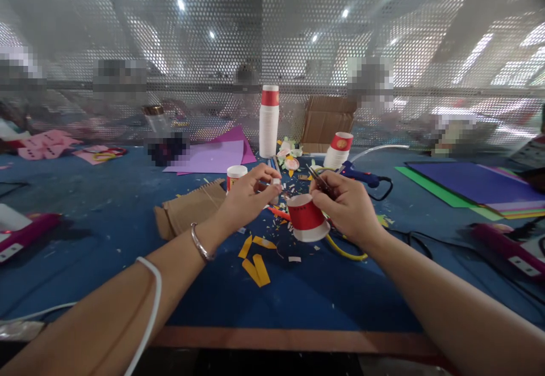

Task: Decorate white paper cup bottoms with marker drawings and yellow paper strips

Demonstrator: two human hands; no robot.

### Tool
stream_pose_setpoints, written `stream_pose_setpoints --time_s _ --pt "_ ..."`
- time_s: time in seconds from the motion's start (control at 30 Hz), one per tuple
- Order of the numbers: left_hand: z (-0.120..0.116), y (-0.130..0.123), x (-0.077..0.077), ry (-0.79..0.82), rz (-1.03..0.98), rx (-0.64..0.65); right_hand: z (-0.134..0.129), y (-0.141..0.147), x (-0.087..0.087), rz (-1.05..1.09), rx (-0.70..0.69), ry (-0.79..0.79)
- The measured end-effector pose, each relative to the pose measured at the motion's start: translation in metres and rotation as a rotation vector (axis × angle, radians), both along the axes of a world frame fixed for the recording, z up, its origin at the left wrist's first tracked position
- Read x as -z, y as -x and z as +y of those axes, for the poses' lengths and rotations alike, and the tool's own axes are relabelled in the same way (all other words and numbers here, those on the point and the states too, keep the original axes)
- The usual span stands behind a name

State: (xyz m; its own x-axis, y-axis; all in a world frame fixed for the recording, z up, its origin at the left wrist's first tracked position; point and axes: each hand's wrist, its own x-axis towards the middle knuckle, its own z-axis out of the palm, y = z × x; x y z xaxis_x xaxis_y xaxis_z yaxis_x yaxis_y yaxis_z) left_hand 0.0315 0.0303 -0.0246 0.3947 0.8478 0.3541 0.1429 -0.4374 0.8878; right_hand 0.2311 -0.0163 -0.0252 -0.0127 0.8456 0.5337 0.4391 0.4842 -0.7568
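Note:
My left hand (255, 191) is pinched on a small white piece (276, 182) above the middle of the blue table. To its right, my right hand (340, 203) grips dark scissors, their handles (324, 186) partly hidden by the fingers. A red and white paper cup (307, 217) hangs tilted against the fingers of my right hand, its wide rim towards the lower right. Another paper cup (235, 178) stands just behind my left hand. Yellow paper strips (258, 269) lie on the table below the hands.
A tall stack of cups (268, 126) and a shorter stack (339, 149) stand behind. A blue glue gun (361, 176) lies right of centre. Flattened cardboard (191, 208), purple sheets (208, 156), coloured sheets (481, 186) and purple power strips (508, 248) surround the scraps.

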Motion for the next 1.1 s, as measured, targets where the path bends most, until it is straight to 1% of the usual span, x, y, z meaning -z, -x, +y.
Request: stream_pose_setpoints --time_s 0.1,0.17,0.23,0.33,0.43,0.47,0.57,0.67,0.77,0.93,1.1 --pt "0.001 0.001 -0.005 0.156 -0.17 -0.027 0.006 -0.007 -0.006 0.116 0.03 0.022" --pt "0.0 -0.002 -0.006 0.28 -0.283 -0.007 0.011 -0.012 -0.014 0.17 0.073 0.032" --pt "-0.002 -0.005 -0.006 0.391 -0.384 0.034 0.019 -0.02 -0.027 0.179 0.135 -0.002" --pt "-0.005 -0.007 -0.005 0.529 -0.487 0.095 0.037 -0.033 -0.053 0.121 0.213 -0.104" --pt "-0.008 -0.007 -0.005 0.582 -0.49 0.133 0.065 -0.049 -0.081 0.113 0.329 -0.169" --pt "-0.01 -0.007 -0.005 0.58 -0.47 0.138 0.075 -0.054 -0.089 0.026 0.451 -0.184" --pt "-0.014 -0.006 -0.004 0.569 -0.402 0.156 0.106 -0.071 -0.103 -0.055 0.574 -0.184" --pt "-0.015 -0.006 -0.003 0.572 -0.388 0.185 0.129 -0.087 -0.106 -0.141 0.644 -0.137" --pt "-0.014 -0.006 -0.003 0.561 -0.376 0.194 0.143 -0.099 -0.104 -0.199 0.703 -0.089" --pt "-0.013 -0.005 -0.004 0.545 -0.343 0.22 0.154 -0.111 -0.095 -0.233 0.775 -0.016" --pt "-0.013 -0.004 -0.004 0.532 -0.363 0.26 0.157 -0.116 -0.086 -0.261 0.756 0.064"
